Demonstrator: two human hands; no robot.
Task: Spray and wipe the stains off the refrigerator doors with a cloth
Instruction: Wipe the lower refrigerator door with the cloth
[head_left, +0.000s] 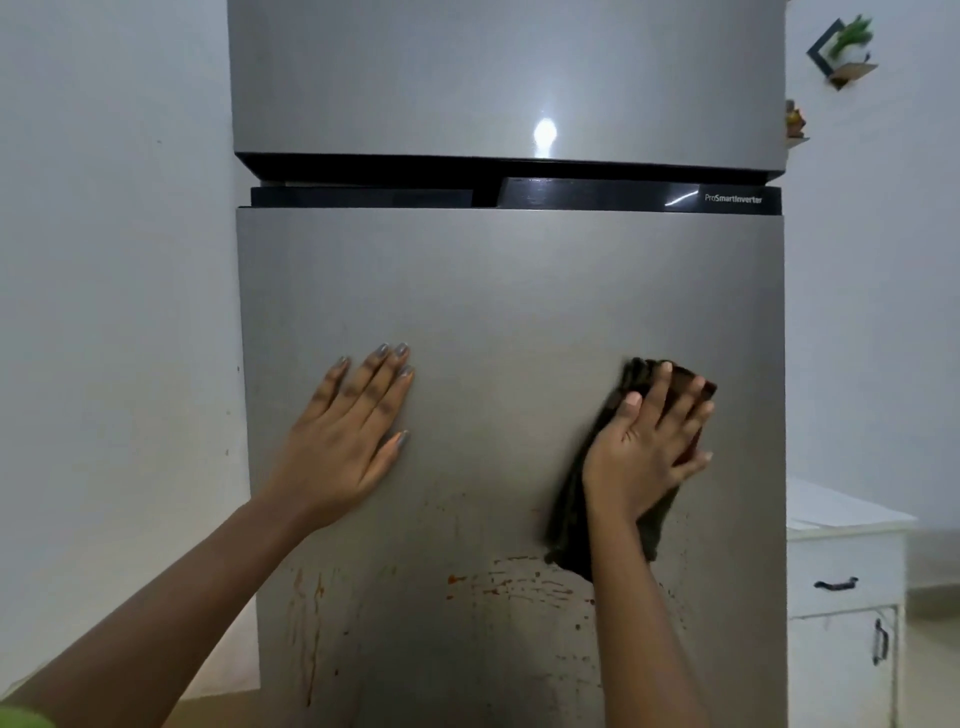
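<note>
Right hand (644, 447): flat, fingers spread, pressing a dark cloth (569, 514) against the lower door (509, 291), right of centre and near the door's right edge. Left hand (345, 431): flat, fingers straight and close together, palm on the same door left of centre, holding nothing. Bare steel lies between the hands and above them, up to the black band under the upper door (467, 78). Orange-red stains (509, 584) sit below the cloth and at lower left. White cabinet (841, 561) just beside the fridge's right side. Cloth partly hidden under hand and wrist; door bottom cut off.
</note>
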